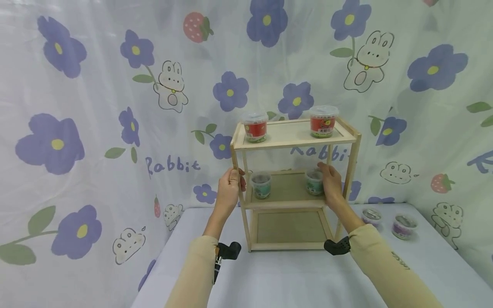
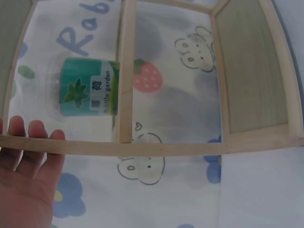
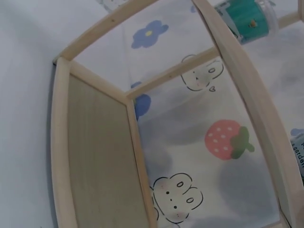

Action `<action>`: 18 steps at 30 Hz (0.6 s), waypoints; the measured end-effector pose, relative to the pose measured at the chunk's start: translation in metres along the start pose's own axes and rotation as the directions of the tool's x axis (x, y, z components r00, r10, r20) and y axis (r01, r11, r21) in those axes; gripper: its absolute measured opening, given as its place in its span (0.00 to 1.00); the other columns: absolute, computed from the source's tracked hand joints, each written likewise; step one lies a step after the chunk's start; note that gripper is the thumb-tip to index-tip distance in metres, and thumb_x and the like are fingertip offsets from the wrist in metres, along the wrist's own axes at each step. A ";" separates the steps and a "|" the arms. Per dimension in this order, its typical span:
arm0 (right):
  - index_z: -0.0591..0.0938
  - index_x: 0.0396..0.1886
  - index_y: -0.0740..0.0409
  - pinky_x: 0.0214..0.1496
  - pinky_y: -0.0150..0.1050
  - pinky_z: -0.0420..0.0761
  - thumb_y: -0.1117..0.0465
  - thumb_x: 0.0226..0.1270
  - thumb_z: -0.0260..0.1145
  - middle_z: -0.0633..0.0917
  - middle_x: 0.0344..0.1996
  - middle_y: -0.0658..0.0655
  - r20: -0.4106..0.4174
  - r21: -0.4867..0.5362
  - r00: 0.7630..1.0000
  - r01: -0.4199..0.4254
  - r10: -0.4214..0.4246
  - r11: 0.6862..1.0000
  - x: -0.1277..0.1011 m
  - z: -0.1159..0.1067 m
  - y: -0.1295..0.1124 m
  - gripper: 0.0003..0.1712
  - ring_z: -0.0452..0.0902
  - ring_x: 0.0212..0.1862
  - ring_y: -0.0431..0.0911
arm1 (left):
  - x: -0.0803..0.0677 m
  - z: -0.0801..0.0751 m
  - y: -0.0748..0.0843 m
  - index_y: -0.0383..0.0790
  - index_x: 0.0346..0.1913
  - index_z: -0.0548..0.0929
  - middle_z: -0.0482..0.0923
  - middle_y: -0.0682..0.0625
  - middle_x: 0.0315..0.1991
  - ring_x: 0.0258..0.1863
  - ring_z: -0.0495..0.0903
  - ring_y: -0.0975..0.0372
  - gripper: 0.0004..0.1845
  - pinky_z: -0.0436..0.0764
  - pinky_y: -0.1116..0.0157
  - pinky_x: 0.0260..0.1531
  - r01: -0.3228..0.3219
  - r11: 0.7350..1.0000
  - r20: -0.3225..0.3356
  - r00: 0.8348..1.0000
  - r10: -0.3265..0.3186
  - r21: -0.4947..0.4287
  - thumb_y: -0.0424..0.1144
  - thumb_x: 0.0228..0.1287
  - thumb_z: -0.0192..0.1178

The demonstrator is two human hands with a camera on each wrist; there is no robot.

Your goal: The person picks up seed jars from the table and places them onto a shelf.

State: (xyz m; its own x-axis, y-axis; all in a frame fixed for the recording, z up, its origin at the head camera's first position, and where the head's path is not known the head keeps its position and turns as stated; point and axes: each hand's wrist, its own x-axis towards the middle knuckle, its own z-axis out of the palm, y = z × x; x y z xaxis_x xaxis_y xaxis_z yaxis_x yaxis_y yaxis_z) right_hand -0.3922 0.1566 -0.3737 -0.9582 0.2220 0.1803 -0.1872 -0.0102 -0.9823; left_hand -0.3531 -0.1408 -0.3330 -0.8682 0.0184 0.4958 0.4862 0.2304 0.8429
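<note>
A small wooden shelf rack (image 1: 296, 204) stands on the table. My left hand (image 1: 229, 188) grips its left front post, and the fingers (image 2: 35, 133) show past the post in the left wrist view. On the middle tier stand two clear-lidded tubs with green labels. My right hand (image 1: 332, 182) holds the right green tub (image 1: 313, 183) at its right side; the far fingers are partly hidden. The left green tub (image 1: 261, 185), also seen as a green tub (image 2: 90, 87) in the left wrist view, stands near my left hand. My right hand is out of the right wrist view.
Two red-labelled tubs, one left (image 1: 256, 128) and one right (image 1: 322, 122), stand on the top tier. Two purple-labelled tubs, one nearer (image 1: 404, 226) and one farther (image 1: 371, 216), stand on the white table (image 1: 292, 278) right of the rack. A patterned curtain (image 1: 96, 192) hangs behind.
</note>
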 end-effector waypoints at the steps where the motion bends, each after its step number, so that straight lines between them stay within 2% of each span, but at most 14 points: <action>1: 0.66 0.70 0.66 0.74 0.52 0.57 0.39 0.75 0.49 0.68 0.67 0.67 0.000 -0.017 1.000 0.005 -0.005 1.000 0.000 -0.001 -0.001 0.40 0.62 0.68 0.57 | 0.000 0.000 0.000 0.32 0.43 0.75 0.75 0.29 0.31 0.30 0.76 0.39 0.25 0.78 0.53 0.34 -0.004 1.000 -0.004 1.000 0.004 0.004 0.49 0.82 0.35; 4: 0.67 0.70 0.64 0.75 0.54 0.55 0.36 0.74 0.49 0.69 0.67 0.67 -0.010 -0.082 1.000 0.011 -0.012 0.997 0.000 -0.005 -0.004 0.40 0.61 0.69 0.58 | -0.001 0.000 0.001 0.34 0.42 0.75 0.75 0.31 0.29 0.28 0.76 0.44 0.24 0.78 0.55 0.33 -0.009 1.000 -0.010 1.000 0.009 0.009 0.49 0.82 0.35; 7: 0.68 0.69 0.63 0.74 0.55 0.57 0.35 0.74 0.49 0.71 0.67 0.66 -0.007 -0.146 1.000 0.022 -0.023 0.989 0.000 -0.006 -0.008 0.40 0.63 0.69 0.59 | -0.001 0.000 0.002 0.34 0.41 0.76 0.75 0.33 0.28 0.26 0.76 0.46 0.23 0.78 0.57 0.31 -0.012 1.000 -0.017 1.000 0.013 0.008 0.48 0.82 0.35; 12: 0.68 0.68 0.62 0.68 0.56 0.66 0.36 0.75 0.48 0.73 0.64 0.66 -0.011 -0.210 0.997 0.069 -0.073 0.975 0.001 -0.006 -0.018 0.38 0.68 0.64 0.59 | -0.002 0.001 0.001 0.34 0.41 0.76 0.75 0.33 0.28 0.27 0.76 0.44 0.23 0.77 0.58 0.31 -0.015 1.000 -0.015 1.000 0.015 0.006 0.48 0.82 0.35; 15: 0.69 0.69 0.59 0.64 0.54 0.72 0.35 0.73 0.51 0.75 0.63 0.63 -0.038 -0.244 0.993 0.096 -0.109 0.965 0.002 -0.004 -0.025 0.39 0.71 0.62 0.58 | -0.002 0.001 0.000 0.33 0.42 0.76 0.75 0.32 0.30 0.28 0.76 0.43 0.24 0.77 0.58 0.31 -0.004 1.000 -0.011 1.000 0.004 0.005 0.49 0.82 0.35; 18: 0.70 0.69 0.56 0.65 0.54 0.72 0.34 0.72 0.54 0.74 0.65 0.62 -0.036 -0.276 0.985 0.153 -0.169 0.949 0.002 -0.001 -0.031 0.38 0.70 0.65 0.57 | -0.003 0.000 0.000 0.33 0.43 0.75 0.75 0.31 0.30 0.29 0.76 0.41 0.24 0.77 0.57 0.32 0.003 1.000 -0.013 1.000 -0.003 0.010 0.49 0.82 0.35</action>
State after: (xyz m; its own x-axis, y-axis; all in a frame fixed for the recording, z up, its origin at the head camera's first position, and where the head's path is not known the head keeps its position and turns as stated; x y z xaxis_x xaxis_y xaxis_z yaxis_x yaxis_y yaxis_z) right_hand -0.3885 0.1584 -0.3427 -0.9044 0.2556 0.3418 -0.2645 0.2929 -0.9188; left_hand -0.3504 -0.1403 -0.3341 -0.8683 0.0048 0.4960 0.4824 0.2404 0.8423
